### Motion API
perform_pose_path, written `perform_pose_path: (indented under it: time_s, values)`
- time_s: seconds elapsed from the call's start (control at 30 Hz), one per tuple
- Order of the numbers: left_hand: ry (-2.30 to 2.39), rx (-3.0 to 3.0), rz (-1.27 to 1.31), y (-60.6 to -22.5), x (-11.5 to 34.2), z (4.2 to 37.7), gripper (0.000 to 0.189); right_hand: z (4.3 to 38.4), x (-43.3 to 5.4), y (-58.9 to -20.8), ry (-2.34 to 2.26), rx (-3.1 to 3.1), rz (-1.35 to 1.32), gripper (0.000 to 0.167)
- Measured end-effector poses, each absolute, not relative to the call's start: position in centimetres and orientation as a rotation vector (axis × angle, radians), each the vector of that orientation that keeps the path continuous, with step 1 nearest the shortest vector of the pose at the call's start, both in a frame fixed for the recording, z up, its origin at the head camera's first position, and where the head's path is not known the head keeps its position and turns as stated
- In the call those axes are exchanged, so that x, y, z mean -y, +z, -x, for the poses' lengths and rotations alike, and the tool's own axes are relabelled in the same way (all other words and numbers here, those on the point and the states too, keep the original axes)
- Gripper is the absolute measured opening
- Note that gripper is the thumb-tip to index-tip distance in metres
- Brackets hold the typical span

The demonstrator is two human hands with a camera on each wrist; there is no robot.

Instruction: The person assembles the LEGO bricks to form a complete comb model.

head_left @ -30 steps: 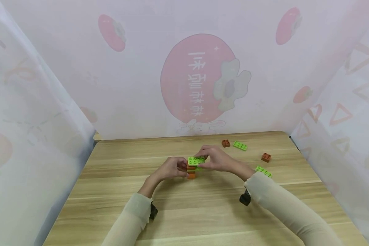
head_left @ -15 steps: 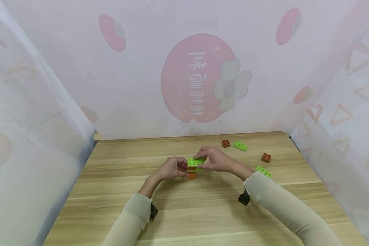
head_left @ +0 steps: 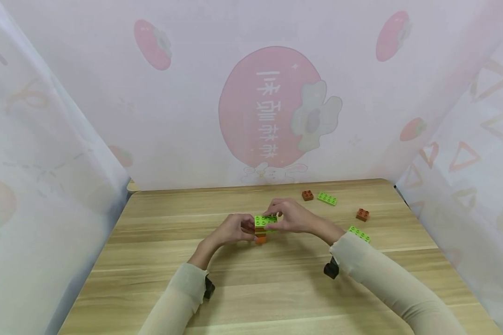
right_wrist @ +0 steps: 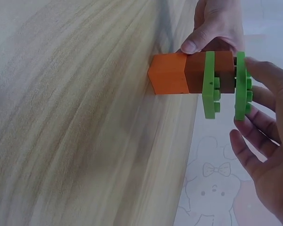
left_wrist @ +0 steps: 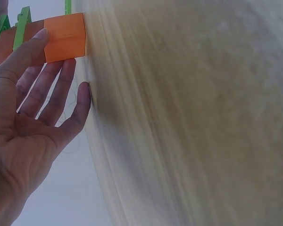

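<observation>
A small tower of toy building bricks stands on the wooden table (head_left: 243, 293). At its base is an orange brick (right_wrist: 170, 74), then a brown brick (right_wrist: 195, 73), a green plate (right_wrist: 209, 84) and another brown brick (right_wrist: 224, 66). My left hand (head_left: 236, 229) grips the tower from its left side, thumb on the near face and fingers behind. A second green eight-stud plate (head_left: 261, 220) lies right at the studs of the upper brown brick, jutting out to the right. My right hand (head_left: 295, 217) pinches this top plate by its right part.
Toward the back right lie a brown brick (head_left: 308, 195) and a green plate (head_left: 327, 199). Another brown brick (head_left: 362, 214) sits farther right. A further green plate (head_left: 359, 233) is beside the right sleeve, partly overlapped by it. A printed white curtain (head_left: 184, 139) rises behind the table.
The top green plate has shifted slightly left and settled lower over the upper brown brick, with my right hand following it. My left hand keeps its place on the tower.
</observation>
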State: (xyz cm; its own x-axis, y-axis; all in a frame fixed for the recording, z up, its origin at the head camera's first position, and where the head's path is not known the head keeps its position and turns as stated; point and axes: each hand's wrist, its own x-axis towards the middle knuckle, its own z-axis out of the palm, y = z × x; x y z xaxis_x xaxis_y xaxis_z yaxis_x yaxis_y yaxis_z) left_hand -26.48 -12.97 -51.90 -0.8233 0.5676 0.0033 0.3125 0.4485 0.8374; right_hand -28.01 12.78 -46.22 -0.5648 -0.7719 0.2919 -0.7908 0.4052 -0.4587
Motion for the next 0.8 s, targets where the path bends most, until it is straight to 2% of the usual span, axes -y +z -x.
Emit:
perform_pose_path:
  time_s: [0.3, 0.8]
  values:
    - [1.315, -2.428, -0.771, -51.86, 12.89, 26.54, 0.025, 27.96, -12.38, -46.46, 0.921, 2.584, -1.409, 0.025]
    - [1.311, -2.428, -0.780, -51.89, 13.01, 26.51, 0.022, 28.08, -11.82, -45.72, 0.948, 2.643, -1.436, 0.025]
